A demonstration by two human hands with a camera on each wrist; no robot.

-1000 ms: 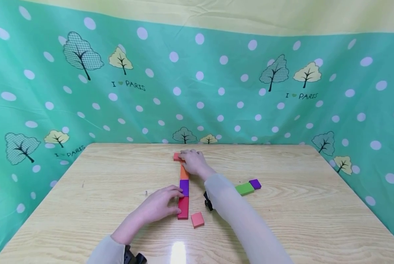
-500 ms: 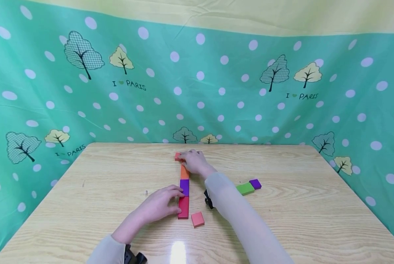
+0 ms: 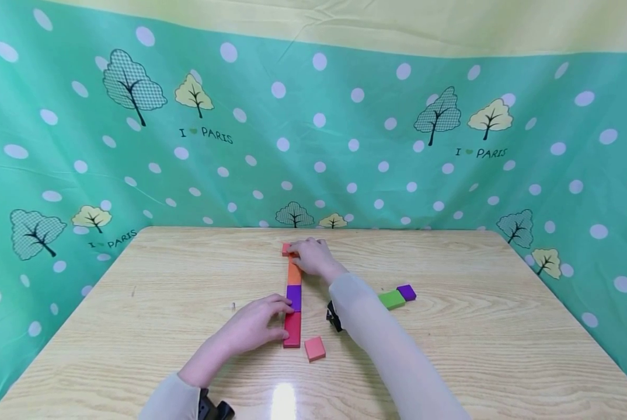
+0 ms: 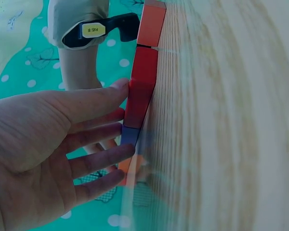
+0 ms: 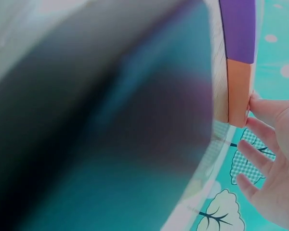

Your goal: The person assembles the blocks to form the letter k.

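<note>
A row of flat blocks runs away from me on the table: red [image 3: 292, 331], purple [image 3: 295, 296] and orange [image 3: 295, 274]. A small pink block [image 3: 285, 249] lies at the far end of the row, partly hidden by my right hand [image 3: 313, 256]. The thumb and forefinger of that hand pinch it, beside the end of the orange block [image 5: 239, 89] in the right wrist view. My left hand [image 3: 261, 324] lies along the row's left side. Its spread, fairly straight fingers touch the red block [image 4: 142, 86] and purple block [image 4: 130, 135].
Another pink block [image 3: 315, 349] lies loose to the right of the red one. Farther right, a green block [image 3: 392, 300] and a small purple block [image 3: 406, 292] sit end to end, the green partly behind the right sleeve. A patterned cloth [image 3: 345, 146] hangs behind the table.
The pink block at the far end has slid a little to the right together with my right hand, closer in line with the row. My left hand has stayed in place.
</note>
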